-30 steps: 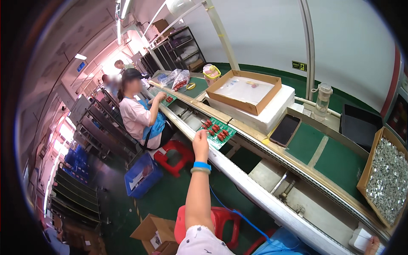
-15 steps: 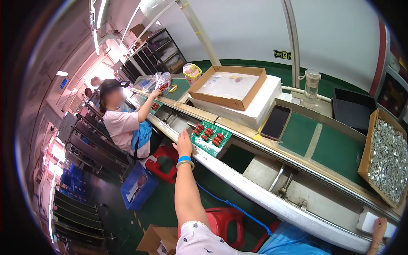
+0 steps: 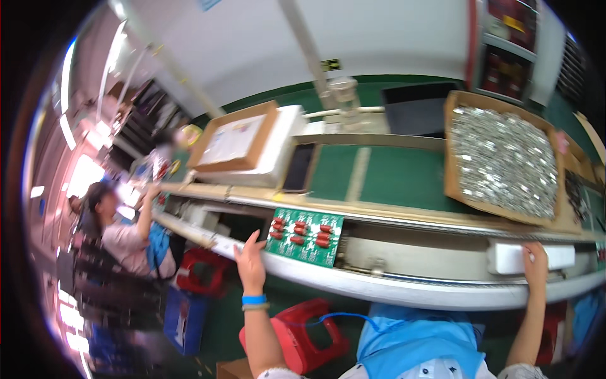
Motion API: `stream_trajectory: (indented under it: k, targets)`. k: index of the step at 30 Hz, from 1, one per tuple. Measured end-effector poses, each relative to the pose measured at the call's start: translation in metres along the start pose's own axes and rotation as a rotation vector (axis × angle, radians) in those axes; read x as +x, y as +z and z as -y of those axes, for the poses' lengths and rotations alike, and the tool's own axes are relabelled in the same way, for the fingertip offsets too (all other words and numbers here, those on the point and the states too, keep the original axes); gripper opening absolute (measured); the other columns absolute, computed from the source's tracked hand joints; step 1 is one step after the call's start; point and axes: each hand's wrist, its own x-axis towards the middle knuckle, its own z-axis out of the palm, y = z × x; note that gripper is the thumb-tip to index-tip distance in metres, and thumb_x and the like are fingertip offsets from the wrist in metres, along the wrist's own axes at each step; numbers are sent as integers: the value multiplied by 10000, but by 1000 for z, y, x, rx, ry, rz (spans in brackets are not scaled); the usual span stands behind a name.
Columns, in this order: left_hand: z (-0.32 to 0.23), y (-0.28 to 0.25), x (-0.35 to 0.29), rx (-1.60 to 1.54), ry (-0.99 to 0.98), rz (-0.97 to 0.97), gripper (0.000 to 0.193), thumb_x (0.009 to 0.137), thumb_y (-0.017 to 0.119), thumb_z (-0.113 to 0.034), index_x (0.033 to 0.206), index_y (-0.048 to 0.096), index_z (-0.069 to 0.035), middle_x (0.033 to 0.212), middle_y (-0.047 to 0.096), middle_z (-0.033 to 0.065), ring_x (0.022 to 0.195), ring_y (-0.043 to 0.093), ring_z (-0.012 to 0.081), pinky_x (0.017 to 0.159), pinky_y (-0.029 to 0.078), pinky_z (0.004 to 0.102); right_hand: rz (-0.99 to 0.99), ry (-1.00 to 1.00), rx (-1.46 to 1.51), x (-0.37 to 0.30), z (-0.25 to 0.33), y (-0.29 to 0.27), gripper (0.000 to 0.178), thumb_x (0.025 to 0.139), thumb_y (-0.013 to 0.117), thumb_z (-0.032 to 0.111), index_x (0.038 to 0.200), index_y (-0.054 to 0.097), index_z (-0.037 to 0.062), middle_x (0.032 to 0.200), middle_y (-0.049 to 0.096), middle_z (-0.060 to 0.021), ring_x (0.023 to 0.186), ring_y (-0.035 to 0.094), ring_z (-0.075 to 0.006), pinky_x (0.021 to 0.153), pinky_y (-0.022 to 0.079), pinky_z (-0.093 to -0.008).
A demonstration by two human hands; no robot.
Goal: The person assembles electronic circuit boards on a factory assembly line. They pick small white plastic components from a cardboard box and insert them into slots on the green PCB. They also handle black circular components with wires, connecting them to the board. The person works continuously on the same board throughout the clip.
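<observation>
A green circuit board (image 3: 310, 252) with several red-brown components lies across the two rails of the conveyor line in front of me. At its left edge is my left hand (image 3: 251, 265), fingers apart and thumb out, holding nothing; whether a fingertip touches the board I cannot tell. Far to the right, my right hand (image 3: 536, 260) rests at a white block-like box (image 3: 505, 259) set between the rails. Its fingers are curled together over the box's edge, and anything inside them is hidden.
Behind the line stand a cardboard tray of small shiny metal parts (image 3: 505, 164), a dark phone (image 3: 299, 167), a shallow carton (image 3: 268, 126) on white foam, a clear bottle (image 3: 344, 104) and a black tray (image 3: 420, 107). A co-worker (image 3: 129, 237) sits left; a red stool (image 3: 303, 341) is below.
My view has swung right. The circuit board has shifted right along the rails and now lies in front of the phone, with my left hand following at its left edge. My right hand stays at the white box.
</observation>
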Motion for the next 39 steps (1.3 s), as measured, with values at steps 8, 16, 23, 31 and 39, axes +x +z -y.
stream_trajectory:
  k: [8, 16, 23, 31, 39]
  targets:
    - [-132, 46, -46, -147, 229, 149, 474, 1093, 357, -337, 1341, 607, -20, 1052, 747, 136, 1078, 670, 298, 1212, 233, 532, -144, -3, 242, 14, 56, -26, 120, 919, 680, 83, 1006, 709, 5, 936, 692, -127, 871, 668, -287, 742, 510, -356]
    - [-249, 97, -62, -168, 590, 554, 432, 964, 578, -265, 1328, 609, -34, 1106, 695, 198, 1051, 650, 360, 1075, 430, 520, -174, -289, 218, 88, 88, -36, 106, 912, 687, 98, 994, 703, 33, 872, 668, -117, 820, 651, -308, 728, 519, -399]
    - [-319, 115, -43, -36, 734, 727, 438, 938, 639, -225, 1339, 566, -64, 1002, 723, 137, 971, 670, 354, 922, 513, 480, -208, -504, -1, 171, 97, 9, 113, 861, 714, 148, 956, 709, 86, 896, 658, -78, 898, 648, -295, 781, 537, -421]
    - [-410, 158, 30, -259, 818, 293, 137, 895, 707, -143, 998, 712, -53, 947, 708, 128, 849, 678, 333, 734, 534, 419, -232, -531, -221, 185, 101, 32, 79, 792, 719, 107, 846, 670, 77, 881, 632, -79, 889, 639, -284, 775, 535, -408]
    - [-460, 274, 101, 17, 658, 173, 192, 827, 776, -252, 869, 737, -69, 895, 682, 150, 844, 681, 347, 738, 545, 454, -228, -487, -131, 183, 98, 32, 111, 794, 703, 84, 879, 634, 68, 902, 612, -99, 905, 641, -313, 759, 539, -432]
